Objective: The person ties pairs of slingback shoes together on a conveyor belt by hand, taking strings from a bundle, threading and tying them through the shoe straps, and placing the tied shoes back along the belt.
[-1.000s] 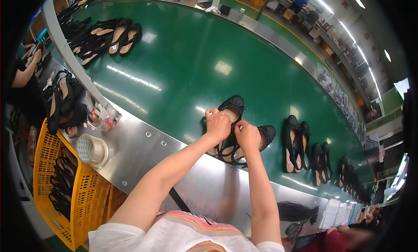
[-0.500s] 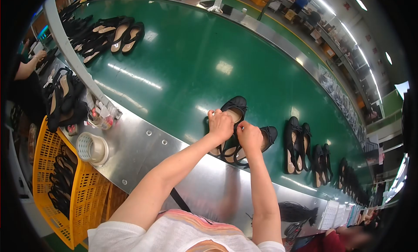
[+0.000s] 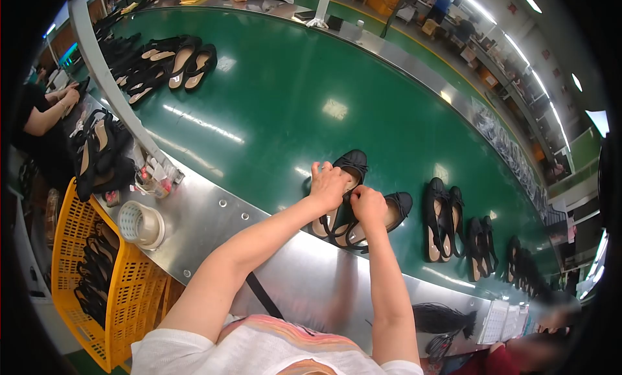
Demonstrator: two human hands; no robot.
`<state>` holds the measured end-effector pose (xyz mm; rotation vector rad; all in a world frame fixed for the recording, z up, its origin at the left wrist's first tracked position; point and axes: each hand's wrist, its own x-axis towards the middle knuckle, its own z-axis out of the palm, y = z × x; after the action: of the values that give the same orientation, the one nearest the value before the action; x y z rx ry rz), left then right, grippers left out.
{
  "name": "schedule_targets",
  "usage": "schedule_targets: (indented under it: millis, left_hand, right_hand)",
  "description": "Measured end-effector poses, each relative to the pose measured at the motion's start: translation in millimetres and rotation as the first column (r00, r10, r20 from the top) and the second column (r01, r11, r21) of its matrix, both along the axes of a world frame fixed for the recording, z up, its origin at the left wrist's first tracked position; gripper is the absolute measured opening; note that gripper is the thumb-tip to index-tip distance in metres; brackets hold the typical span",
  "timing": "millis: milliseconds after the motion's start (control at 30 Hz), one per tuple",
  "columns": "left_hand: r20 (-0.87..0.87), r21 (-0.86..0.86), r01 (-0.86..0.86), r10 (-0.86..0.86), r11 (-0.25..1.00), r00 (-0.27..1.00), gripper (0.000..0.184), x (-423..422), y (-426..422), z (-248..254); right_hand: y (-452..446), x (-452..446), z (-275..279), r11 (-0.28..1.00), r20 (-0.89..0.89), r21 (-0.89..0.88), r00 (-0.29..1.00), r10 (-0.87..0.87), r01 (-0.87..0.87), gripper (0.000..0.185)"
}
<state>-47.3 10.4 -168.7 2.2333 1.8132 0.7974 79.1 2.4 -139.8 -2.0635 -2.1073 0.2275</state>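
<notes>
Two black slingback shoes with bows and beige insoles lie on the green belt right in front of me. My left hand (image 3: 329, 186) is bent over the left shoe (image 3: 353, 160), its fingers curled around the side. Beside it, my right hand (image 3: 369, 205) pinches at that shoe's inner edge, where its thin black strap runs; the fingertips partly hide the strap. The right shoe (image 3: 403, 206) rests next to my right hand, toe pointing to the upper right. Both heels sit near the belt's metal edge.
More black shoes (image 3: 435, 223) stand in pairs along the right. Another group (image 3: 188, 63) lies at the far left. A metal ledge (image 3: 214, 236) holds a tape roll (image 3: 140, 223); a yellow crate (image 3: 133, 291) of shoes stands below. A person (image 3: 40, 116) works at left.
My hands stay at the left shoe with only slight shifts. The view has tilted a little, and the person at left now has both hands on a dark item.
</notes>
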Motion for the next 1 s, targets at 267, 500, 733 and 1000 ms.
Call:
schedule_targets:
  millis: [267, 500, 733, 1000]
  left_hand:
    - [-0.010, -0.121, 0.114, -0.116, 0.986, 0.993, 0.013, 3, 15, -5]
    - [0.752, 0.062, -0.109, 0.025, 0.992, 0.659, 0.006, -8, 13, -31]
    - [0.968, -0.182, -0.173, 0.145, 0.968, -0.206, 0.010, 7, 15, -49]
    - [0.973, -0.112, -0.325, 0.036, 0.939, -0.229, 0.011, -39, 35, -63]
  right_hand:
    - [-2, 1, -2, 0.999, -0.092, 0.023, 0.996, -0.020, 0.022, 0.019]
    - [-35, 98, 71, 0.976, 0.034, 0.162, 0.989, 0.144, -0.148, 0.047]
    - [-68, 148, 86, 0.997, 0.173, -0.055, 0.982, 0.069, -0.060, 0.019]
    - [-29, 84, -9, 0.985, 0.109, 0.007, 0.979, 0.170, -0.172, 0.019]
